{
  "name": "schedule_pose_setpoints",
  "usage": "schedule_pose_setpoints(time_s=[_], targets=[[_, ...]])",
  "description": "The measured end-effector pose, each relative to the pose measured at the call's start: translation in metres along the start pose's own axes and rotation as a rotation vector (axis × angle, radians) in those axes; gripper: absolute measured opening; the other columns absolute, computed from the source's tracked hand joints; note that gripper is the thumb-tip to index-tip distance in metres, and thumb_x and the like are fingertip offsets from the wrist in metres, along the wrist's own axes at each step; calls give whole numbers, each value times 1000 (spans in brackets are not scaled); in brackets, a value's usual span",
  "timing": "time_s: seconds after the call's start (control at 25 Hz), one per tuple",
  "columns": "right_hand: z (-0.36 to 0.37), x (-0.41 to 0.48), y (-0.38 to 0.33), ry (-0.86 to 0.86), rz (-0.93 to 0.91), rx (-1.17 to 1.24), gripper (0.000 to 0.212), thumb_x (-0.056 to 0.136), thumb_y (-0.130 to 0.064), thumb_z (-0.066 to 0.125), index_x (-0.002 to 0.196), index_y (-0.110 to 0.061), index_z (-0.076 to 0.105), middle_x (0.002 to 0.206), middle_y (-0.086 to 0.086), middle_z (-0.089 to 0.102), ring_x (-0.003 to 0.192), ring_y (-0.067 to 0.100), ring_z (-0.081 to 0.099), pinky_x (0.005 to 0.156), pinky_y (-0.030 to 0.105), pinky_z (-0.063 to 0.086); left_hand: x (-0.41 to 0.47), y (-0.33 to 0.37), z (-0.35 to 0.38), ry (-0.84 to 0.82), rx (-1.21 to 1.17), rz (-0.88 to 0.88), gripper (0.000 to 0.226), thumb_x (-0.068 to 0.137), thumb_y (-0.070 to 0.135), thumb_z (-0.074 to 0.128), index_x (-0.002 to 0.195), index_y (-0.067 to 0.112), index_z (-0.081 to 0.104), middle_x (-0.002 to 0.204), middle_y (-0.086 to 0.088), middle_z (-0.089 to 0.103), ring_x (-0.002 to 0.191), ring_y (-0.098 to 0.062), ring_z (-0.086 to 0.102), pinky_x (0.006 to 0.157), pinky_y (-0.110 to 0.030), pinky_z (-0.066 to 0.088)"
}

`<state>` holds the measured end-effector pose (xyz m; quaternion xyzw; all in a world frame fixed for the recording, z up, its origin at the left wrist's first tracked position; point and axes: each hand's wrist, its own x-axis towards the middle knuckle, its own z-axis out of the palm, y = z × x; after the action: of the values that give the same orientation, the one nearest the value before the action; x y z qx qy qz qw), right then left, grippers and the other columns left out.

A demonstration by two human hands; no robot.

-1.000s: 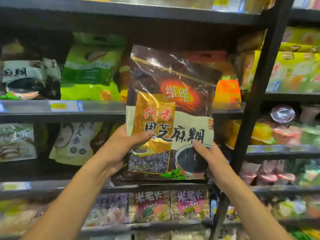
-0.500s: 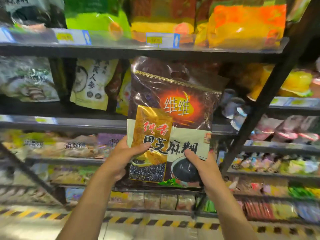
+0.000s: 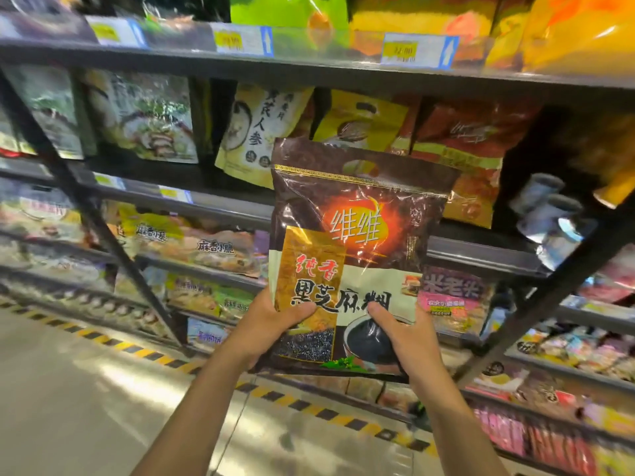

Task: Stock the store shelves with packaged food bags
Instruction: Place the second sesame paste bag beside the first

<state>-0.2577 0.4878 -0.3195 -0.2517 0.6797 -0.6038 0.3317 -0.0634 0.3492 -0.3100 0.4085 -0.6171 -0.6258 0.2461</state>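
Observation:
A dark brown bag of black sesame paste, with a gold panel, an orange logo and a cut-out handle at its top, is held upright in front of the shelves. My left hand grips its lower left edge, thumb across the front. My right hand grips its lower right corner, thumb on the printed bowl. The bag's top overlaps the middle shelf, where a cream bag, a yellow bag and a red bag stand.
Dark metal shelves run across the view, packed with bags on every level. Price tags line the upper shelf edge. A slanted black upright stands to the right. Below is a shiny floor with a yellow-black hazard stripe.
The bag and both hands have come down from the upper shelf level to the middle shelf. The view has dropped and tilted, and the floor now shows.

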Motion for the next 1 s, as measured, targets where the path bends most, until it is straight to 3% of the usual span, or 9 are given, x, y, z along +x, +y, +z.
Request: schedule_pose_setpoints(time_s=[0.08, 0.28, 0.48, 0.6, 0.84, 1.0], targets=[[8, 2, -1, -31, 7, -7, 21, 86, -34, 82, 105, -32, 73, 98, -12, 81, 96, 11, 75, 79, 30, 58, -5, -1, -8, 20, -26, -11, 31, 85, 25, 83, 113, 27, 68, 101, 10, 82, 96, -13, 78, 88, -33, 60], [41, 6, -1, -89, -9, -28, 24, 86, -34, 82, 108, -29, 74, 102, -9, 81, 101, 15, 75, 81, 31, 56, -16, -6, -38, 65, -74, -12, 50, 74, 41, 85, 119, 26, 68, 106, 4, 82, 100, -17, 78, 96, -42, 59], [90, 4, -6, -143, -22, -55, 18, 86, -34, 82, 102, -31, 74, 94, -13, 81, 95, 12, 75, 78, 30, 57, -27, -14, -83, 131, -113, -11, 29, 88, 26, 79, 115, 25, 69, 102, 4, 83, 95, -16, 79, 90, -39, 61], [129, -4, -10, -171, -56, -62, 18, 86, -31, 83, 102, -31, 74, 91, -18, 81, 92, 9, 76, 80, 30, 58, -34, -20, -121, 157, -146, -4, 29, 88, 25, 79, 115, 25, 69, 99, 5, 83, 94, -18, 80, 84, -35, 62], [217, -25, -17, -204, -66, -40, 21, 87, -31, 81, 106, -32, 74, 94, -19, 81, 90, 5, 77, 78, 28, 58, -45, -32, -210, 164, -169, 2, 47, 82, 33, 83, 125, 23, 66, 107, 0, 82, 99, -21, 79, 96, -47, 60], [289, -45, -20, -197, -60, -27, 18, 88, -31, 80, 104, -33, 73, 93, -18, 81, 86, 4, 77, 83, 33, 60, -52, -39, -284, 175, -151, 2, 42, 83, 34, 84, 120, 25, 68, 103, 2, 83, 96, -20, 79, 97, -48, 60]])
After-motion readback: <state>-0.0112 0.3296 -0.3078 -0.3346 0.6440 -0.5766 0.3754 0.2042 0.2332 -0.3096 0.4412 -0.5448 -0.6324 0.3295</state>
